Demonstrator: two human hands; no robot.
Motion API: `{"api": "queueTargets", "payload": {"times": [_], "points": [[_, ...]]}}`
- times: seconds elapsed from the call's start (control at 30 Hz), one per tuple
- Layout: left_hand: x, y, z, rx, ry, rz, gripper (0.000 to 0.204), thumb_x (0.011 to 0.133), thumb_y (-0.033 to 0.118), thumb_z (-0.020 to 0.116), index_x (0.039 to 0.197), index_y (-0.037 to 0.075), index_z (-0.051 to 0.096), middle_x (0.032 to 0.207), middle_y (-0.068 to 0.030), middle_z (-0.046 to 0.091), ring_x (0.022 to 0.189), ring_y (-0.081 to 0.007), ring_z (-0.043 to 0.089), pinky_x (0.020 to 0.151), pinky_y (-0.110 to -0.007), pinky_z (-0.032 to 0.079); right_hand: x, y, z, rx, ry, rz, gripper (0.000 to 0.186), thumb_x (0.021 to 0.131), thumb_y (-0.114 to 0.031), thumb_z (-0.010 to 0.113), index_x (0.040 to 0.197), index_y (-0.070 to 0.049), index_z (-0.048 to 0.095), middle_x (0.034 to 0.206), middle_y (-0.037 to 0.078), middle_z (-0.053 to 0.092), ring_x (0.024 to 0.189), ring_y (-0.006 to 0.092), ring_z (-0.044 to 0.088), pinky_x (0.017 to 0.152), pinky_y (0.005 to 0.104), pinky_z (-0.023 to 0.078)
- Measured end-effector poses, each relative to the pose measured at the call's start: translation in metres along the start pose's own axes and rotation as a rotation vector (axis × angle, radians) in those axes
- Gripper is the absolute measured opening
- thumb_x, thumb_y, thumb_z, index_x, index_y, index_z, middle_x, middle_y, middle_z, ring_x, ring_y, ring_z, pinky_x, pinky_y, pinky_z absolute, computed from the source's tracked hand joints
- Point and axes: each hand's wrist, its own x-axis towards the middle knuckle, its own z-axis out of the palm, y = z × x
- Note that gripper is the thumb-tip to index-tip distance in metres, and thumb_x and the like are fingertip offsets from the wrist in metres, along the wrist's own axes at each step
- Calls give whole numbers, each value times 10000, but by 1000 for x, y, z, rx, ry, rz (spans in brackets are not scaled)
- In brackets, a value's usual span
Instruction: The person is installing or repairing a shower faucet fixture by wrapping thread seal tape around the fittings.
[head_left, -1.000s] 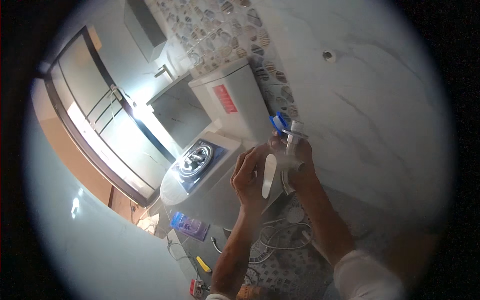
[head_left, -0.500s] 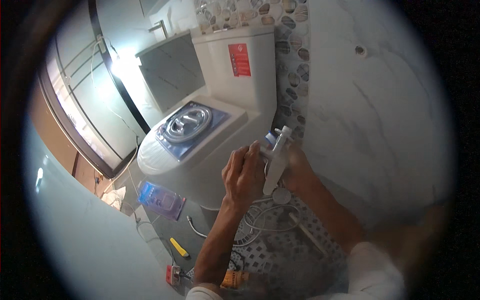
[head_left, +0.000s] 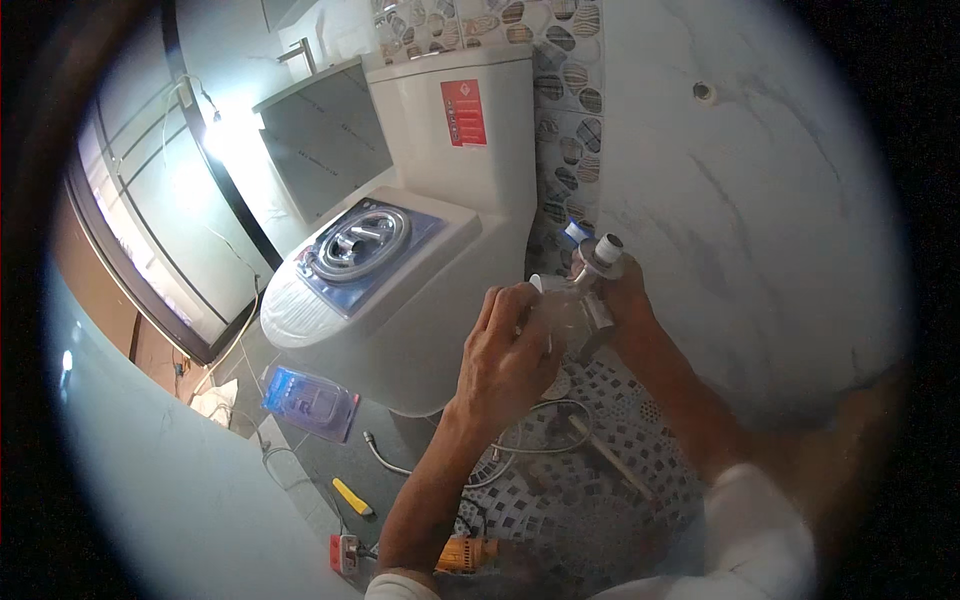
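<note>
I'm holding the valve out in front of the toilet's right side, well above the floor. My right hand is closing around its body from the right, with a blue spool showing just above the fingertips. My left hand is curling half closed nearer the toilet, a pale rounded piece showing at its fingers; blur is hiding whether it is truly gripping that. To do this well, I'm judging that the right hand should be bearing the valve's weight by the body, leaving the white end bare of fingers, while the left should be working lightly and never twisting against that hold. I'm also minding the spool, which could be slipping free. The valve is looking hard and silvery, its round flange sitting behind a stubby, matte white end. The toilet is showing smooth, glossy white, with crinkled clear film covering its lid and a flat pack lying there, a ringed hose shining inside. Beyond the toilet's foot, a thin, bendy hose is looping over the diamond-patterned floor.
</note>
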Motion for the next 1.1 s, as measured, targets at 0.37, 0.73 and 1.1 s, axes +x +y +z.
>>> {"api": "queueTargets", "payload": {"times": [0.37,0.73,1.1], "points": [[5,8,24,-356,-72,-656,336,784,119,704,1076,-2,590,1087,-191,570,1002,-360,585,759,-389,538,20,13,-14,-254,102,-47,62,866,-60,580,906,-13,576,815,87,615,749,158,628,665,330,512],[-197,-9,45,-437,-666,-1069,304,863,171,661,1093,-26,634,961,-191,689,869,-255,664,787,-393,502,-62,178,-86,-468,-11,501,297,986,-243,405,1031,39,486,873,119,550,748,180,582,753,335,512],[-391,-51,62,-506,-993,-1201,273,849,140,679,1044,-48,654,972,-144,697,879,-226,648,795,-368,508,-133,209,-141,-803,-528,568,265,990,-203,410,1129,21,439,779,83,540,671,153,548,626,335,474]]}}
